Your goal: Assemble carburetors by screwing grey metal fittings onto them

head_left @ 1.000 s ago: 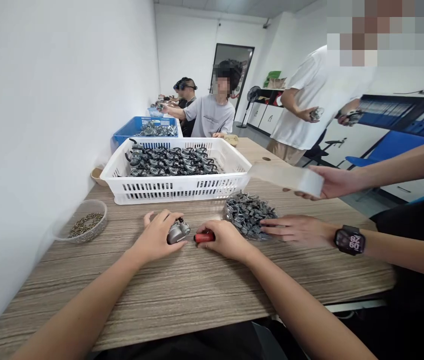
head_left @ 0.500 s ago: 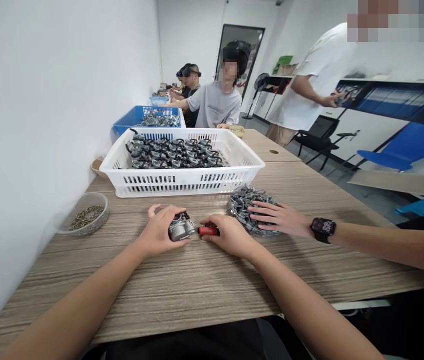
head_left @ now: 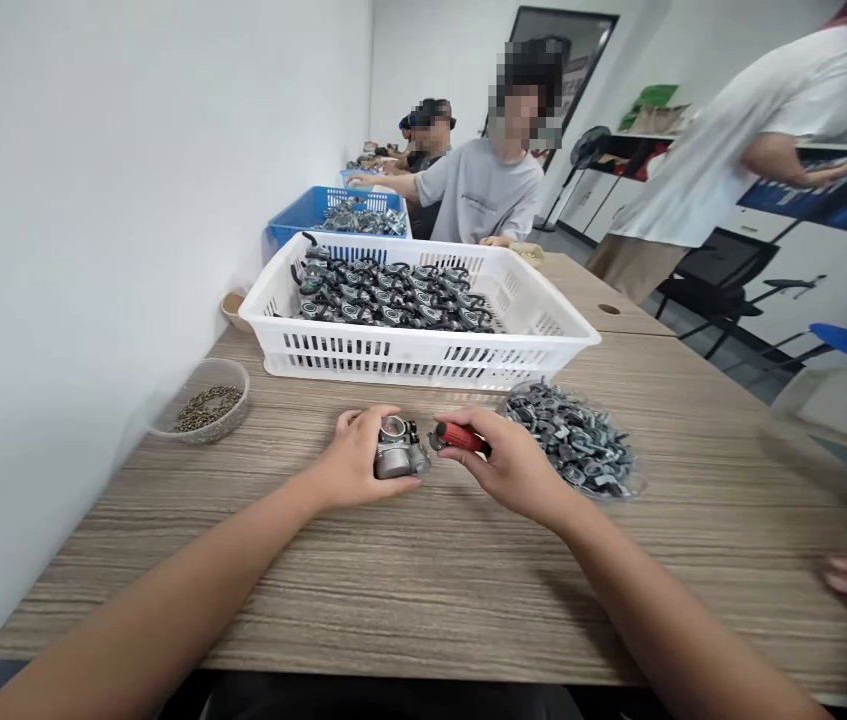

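Left hand [head_left: 356, 459] around a grey metal part [head_left: 395, 458], right hand [head_left: 511, 462] around a red-handled tool [head_left: 462, 437] just beside it.

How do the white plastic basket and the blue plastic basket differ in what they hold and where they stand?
The white slatted plastic basket holds dark metal assemblies with black hoses; the blue plastic basket holds loose, silvery metal parts. The white basket is nearer the camera, the blue basket behind it. Both are open-topped with slotted walls.
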### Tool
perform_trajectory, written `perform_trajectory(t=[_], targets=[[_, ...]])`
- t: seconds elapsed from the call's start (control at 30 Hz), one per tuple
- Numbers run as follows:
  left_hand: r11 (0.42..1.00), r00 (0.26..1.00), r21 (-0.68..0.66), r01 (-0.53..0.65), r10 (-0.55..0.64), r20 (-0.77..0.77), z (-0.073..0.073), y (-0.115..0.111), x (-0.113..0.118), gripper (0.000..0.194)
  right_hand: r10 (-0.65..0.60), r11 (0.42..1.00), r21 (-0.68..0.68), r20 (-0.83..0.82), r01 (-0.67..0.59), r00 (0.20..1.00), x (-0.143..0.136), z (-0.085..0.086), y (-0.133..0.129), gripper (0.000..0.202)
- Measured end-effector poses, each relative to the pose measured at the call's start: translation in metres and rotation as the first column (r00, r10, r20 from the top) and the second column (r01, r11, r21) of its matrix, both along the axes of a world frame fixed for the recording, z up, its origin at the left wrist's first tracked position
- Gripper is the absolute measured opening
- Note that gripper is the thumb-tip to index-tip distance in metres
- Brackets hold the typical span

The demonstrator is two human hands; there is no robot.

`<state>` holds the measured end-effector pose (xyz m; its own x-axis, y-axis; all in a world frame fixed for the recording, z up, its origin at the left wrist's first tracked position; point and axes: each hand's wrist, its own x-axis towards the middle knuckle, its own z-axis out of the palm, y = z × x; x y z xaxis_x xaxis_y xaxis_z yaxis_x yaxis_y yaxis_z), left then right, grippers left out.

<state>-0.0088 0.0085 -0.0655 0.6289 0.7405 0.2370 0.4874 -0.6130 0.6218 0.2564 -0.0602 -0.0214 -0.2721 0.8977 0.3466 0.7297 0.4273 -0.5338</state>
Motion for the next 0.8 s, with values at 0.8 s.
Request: perform_trajectory(t=[0.8], targets=[[0.968,0.982,0.182,0.171,-0.152,-0.112,0.001,0.007,-0.015,0.096,0.244,0.956,-0.181,0.062,-0.229,0.968,-0.016,0.029,0.073,0.026]])
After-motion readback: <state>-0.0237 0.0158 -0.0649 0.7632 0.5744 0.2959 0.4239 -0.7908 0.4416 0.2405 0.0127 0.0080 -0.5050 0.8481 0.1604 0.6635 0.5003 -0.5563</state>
